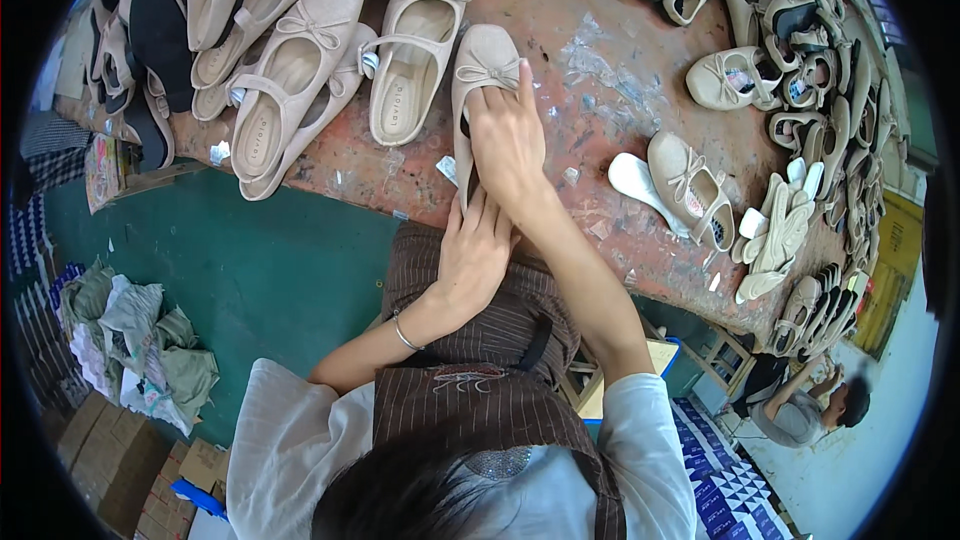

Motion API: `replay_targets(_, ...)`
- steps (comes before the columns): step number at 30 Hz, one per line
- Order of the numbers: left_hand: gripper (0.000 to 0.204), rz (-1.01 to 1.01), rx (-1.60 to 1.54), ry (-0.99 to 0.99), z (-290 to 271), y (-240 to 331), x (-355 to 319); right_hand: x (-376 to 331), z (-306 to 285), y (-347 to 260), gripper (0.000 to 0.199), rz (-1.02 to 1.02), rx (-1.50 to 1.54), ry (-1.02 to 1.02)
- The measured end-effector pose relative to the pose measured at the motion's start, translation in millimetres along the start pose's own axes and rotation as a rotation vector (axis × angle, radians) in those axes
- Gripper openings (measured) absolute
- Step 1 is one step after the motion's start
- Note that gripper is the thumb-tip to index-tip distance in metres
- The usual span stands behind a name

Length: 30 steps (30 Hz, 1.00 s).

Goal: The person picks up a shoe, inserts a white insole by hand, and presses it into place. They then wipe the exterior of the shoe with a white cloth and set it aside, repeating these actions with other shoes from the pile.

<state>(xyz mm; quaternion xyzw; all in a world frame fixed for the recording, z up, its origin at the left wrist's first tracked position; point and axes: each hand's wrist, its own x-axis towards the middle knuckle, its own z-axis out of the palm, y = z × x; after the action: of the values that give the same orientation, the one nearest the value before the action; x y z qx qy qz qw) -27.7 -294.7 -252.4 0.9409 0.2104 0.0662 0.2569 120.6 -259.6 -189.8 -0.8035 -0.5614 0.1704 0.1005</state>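
Green floor [270,240], left side — loose heap of grey-green and white bags [150,340] on it. Brown cartons [110,450] near left, blue-and-white boxes [720,485] stacked near right. Worn reddish-brown bench [590,140] across the middle, scuffed. Pale wall [905,315] right, yellow panel [893,285] against it — bright light.

This place is presenting as a shoemaking workshop. A worn reddish-brown worktable [565,0] strewn with scraps is extending beneath the right hand's fingers [490,105]. Beige bow-trimmed flat shoes [322,20] are crowding it left of the fingers. Pale sole-shaped pieces [775,235] are lying well right of them. Brown cardboard cartons [110,450] are standing far left, and a grey-shirted co-worker [797,412] is occupying the area far right.
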Motion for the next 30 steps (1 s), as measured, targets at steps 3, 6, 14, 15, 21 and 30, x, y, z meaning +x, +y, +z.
replay_targets(3,0.051,0.039,0.055,0.016,-2,0,2,-6,7,3,0.051,-0.063,-0.061,0.238)
replay_targets(6,0.049,0.033,0.051,0.06,-3,1,4,-15,31,11,0.037,-0.16,-0.116,0.548)
replay_targets(14,0.043,0.063,-0.02,0.039,-3,-5,2,-14,21,-6,0.029,-0.058,-0.2,0.442)
replay_targets(15,0.042,0.077,-0.051,0.048,-3,-5,1,-13,15,-7,0.03,-0.068,-0.249,0.405)
replay_targets(21,0.038,0.058,-0.035,-0.032,-3,-10,-1,3,34,9,0.029,-0.008,-0.245,0.189)
replay_targets(30,0.045,0.11,0.097,0.078,-12,-1,17,28,45,20,0.026,0.016,-0.239,-0.066)
